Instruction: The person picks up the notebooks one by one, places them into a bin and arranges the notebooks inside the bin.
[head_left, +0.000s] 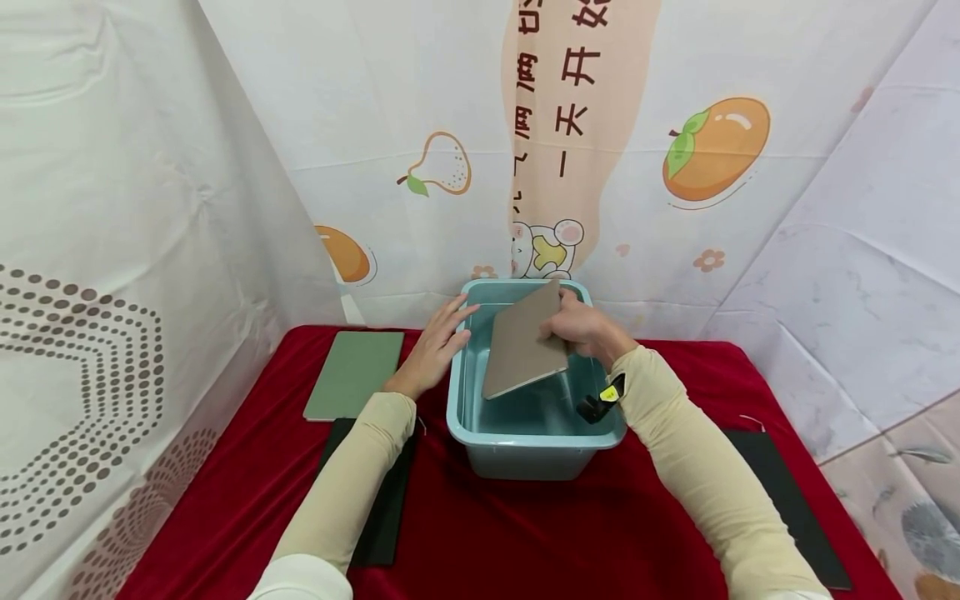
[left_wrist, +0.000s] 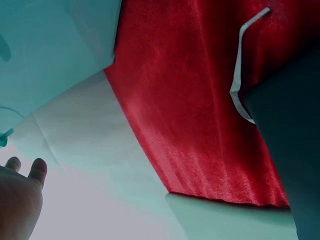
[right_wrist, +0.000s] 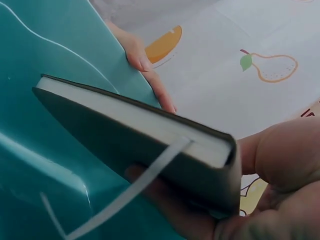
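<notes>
My right hand (head_left: 585, 325) grips a grey-brown notebook (head_left: 521, 348) by its spine side, thumb on one cover and fingers on the other. Tilted, the notebook hangs over the inside of a light blue plastic basin (head_left: 536, 440). In the right wrist view its white page edge shows, and a pale ribbon bookmark (right_wrist: 145, 180) trails from it. At the basin's left rim is my left hand (head_left: 435, 348), its fingers extended and nothing held. Only part of that hand (left_wrist: 20, 200) enters the left wrist view, beside the basin's wall (left_wrist: 50, 45).
A green notebook (head_left: 356, 375) lies on the red cloth (head_left: 480, 542) at the back left. Nearer, a black notebook (head_left: 386, 508) is partly under my left forearm. Another black notebook (head_left: 787, 508) lies at the right. Printed white curtains (head_left: 360, 83) hang behind and at the sides.
</notes>
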